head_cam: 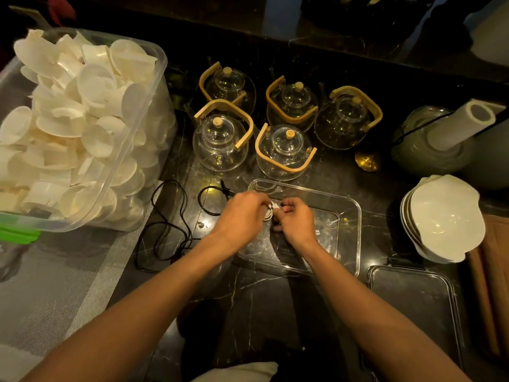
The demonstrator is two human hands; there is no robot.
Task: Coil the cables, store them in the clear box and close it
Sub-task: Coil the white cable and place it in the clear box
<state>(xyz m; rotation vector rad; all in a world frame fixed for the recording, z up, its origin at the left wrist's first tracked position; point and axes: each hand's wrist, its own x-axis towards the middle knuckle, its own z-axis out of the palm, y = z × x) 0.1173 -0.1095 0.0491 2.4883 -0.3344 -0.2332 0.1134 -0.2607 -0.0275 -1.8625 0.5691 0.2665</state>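
Glossy clear plastic box (355, 216), marble counter (261, 293)

Bare counter (261, 299) lies open in front of the clear box (355, 230), between the forearms. Behind the box, five glass teapots (278, 150) stand close together and block the far side. The big tub (115, 172) walls the left; black cables (165, 230) sprawl beside it. Lid (413, 299) and bowls (443, 219) crowd the right
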